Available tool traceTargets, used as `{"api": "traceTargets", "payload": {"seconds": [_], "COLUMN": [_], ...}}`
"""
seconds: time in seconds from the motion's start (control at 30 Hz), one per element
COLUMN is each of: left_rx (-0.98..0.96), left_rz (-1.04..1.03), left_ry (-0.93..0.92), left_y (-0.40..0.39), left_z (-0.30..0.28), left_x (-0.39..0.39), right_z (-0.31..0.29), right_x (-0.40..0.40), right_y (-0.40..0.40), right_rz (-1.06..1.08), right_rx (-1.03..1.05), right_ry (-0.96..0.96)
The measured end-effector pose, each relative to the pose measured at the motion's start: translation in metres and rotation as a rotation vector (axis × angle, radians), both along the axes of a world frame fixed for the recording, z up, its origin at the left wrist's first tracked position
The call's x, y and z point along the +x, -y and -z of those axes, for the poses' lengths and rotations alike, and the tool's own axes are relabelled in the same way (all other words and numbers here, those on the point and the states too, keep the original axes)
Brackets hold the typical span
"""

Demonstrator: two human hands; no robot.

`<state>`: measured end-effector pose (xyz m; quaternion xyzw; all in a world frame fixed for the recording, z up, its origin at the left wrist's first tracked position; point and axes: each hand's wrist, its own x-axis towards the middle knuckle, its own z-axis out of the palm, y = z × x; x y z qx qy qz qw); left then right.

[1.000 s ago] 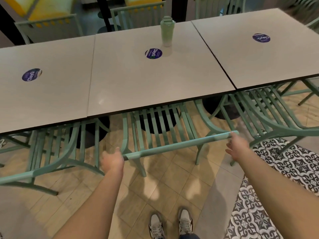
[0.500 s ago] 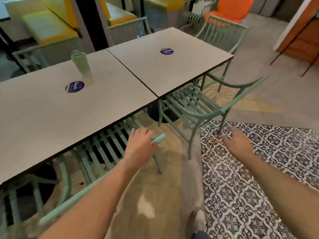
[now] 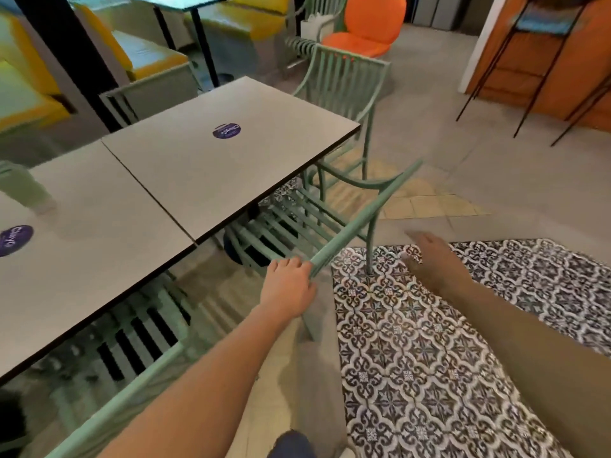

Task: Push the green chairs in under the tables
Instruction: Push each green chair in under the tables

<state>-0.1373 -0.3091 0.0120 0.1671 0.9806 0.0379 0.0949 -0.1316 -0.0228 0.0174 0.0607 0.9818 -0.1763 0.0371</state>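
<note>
Chairs in pale green line the near side of a row of grey tables, and I am looking down at two of them. My left hand (image 3: pixel 287 285) rests on the top rail of the green chair (image 3: pixel 337 226) that stands at the end table (image 3: pixel 211 166); the fingers (image 3: pixel 291 264) curl over the near end of the rail, but I cannot tell how firmly they close on it. That chair sits angled to the table edge, its slatted seat partly under the tabletop and its back and right-hand legs out over the floor, one leg standing at the edge of the patterned tiles (image 3: pixel 429 342). My right hand (image 3: pixel 433 259) is open, fingers spread and blurred, held above the patterned tiles just beside that chair leg and touching nothing that I can see.

Nearer to me, a second green chair (image 3: pixel 139 352) is tucked well under the middle table (image 3: pixel 82 246), with only its back rail and slats showing below the table edge. A third green chair (image 3: pixel 340 90) stands at the far end of the end table, facing it. Each tabletop carries a round purple sticker (image 3: pixel 226 130). A pale green bottle (image 3: pixel 23 188) stands on the middle table at the left edge of my view. An orange cushioned seat (image 3: pixel 367 31) is well beyond the tables.
</note>
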Motion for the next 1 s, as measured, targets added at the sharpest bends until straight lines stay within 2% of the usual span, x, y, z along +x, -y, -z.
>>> {"api": "traceTargets", "payload": {"seconds": [0.13, 0.37, 0.6, 0.77, 1.0], "left_rx": [-0.021, 0.015, 0.056, -0.028, 0.001], "left_rz": [0.006, -0.082, -0.209, -0.242, -0.456], "left_ry": [0.016, 0.064, 0.231, 0.324, 0.326], "left_y": [-0.039, -0.098, -0.115, -0.119, -0.128], "left_z": [0.011, 0.057, 0.077, 0.077, 0.075], "left_x": [-0.047, -0.135, -0.155, -0.165, -0.166], "right_z": [0.005, 0.034, 0.078, 0.08, 0.087], "right_x": [-0.055, -0.161, -0.227, -0.266, -0.287], "right_y": [-0.015, -0.037, -0.065, -0.077, -0.078], "right_rz": [-0.152, -0.285, -0.382, -0.583, -0.658], "right_rx": [0.043, 0.084, 0.064, 0.13, 0.108], "right_ry": [-0.033, -0.007, 0.151, 0.177, 0.132]}}
